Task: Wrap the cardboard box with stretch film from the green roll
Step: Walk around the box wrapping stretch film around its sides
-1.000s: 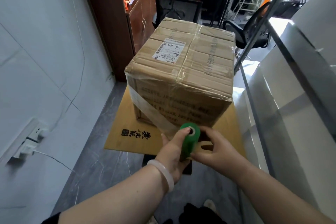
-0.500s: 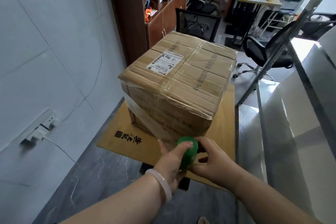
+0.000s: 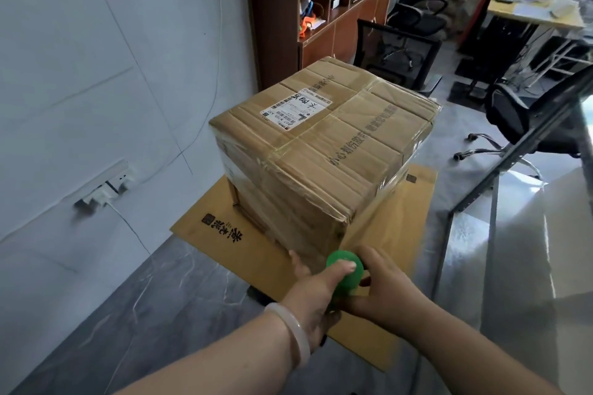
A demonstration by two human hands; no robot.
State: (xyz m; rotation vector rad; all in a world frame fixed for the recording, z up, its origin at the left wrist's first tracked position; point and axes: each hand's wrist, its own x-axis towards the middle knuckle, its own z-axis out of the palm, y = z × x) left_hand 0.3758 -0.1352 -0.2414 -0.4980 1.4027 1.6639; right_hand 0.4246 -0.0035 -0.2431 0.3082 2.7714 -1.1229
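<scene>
Sitting on cardboard sheet (image 3: pixel 205 234), grey ofc floor (image 3: pixel 160 314): box (image 3: pixel 321 154).

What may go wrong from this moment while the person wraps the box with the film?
1. The film is pulled past the near corner of the cardboard box; it may tear there.
2. The left hand and the right hand both grip the green roll, so a hard pull might slide the box on the flat cardboard sheet beneath.

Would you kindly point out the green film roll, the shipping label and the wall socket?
green film roll (image 3: pixel 352 280): head view, its green side.
shipping label (image 3: pixel 296 109): head view, middle of the white sticker.
wall socket (image 3: pixel 110 181): head view, its white face.
</scene>
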